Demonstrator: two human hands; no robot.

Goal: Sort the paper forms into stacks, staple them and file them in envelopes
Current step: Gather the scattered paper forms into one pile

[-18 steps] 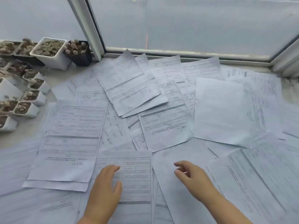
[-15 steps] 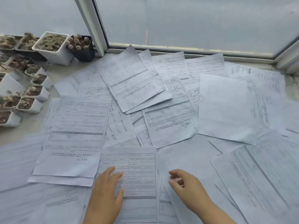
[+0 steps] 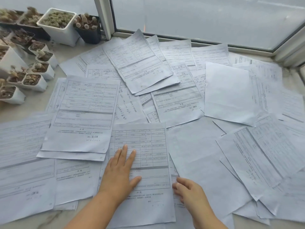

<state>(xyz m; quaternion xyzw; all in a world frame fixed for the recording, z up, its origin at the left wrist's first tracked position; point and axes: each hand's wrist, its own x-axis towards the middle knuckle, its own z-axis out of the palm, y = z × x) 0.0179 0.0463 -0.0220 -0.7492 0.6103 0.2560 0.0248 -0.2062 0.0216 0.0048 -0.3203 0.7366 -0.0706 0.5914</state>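
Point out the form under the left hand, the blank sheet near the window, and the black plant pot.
form (image 3: 148, 139), head view, on its printed table above the fingers.
blank sheet (image 3: 228, 93), head view, at the middle of its unprinted face.
black plant pot (image 3: 90, 33), head view, on its front wall.

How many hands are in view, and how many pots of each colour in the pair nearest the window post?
Hands: 2 (left hand, right hand)
White pot: 1
Black pot: 1
Total: 4
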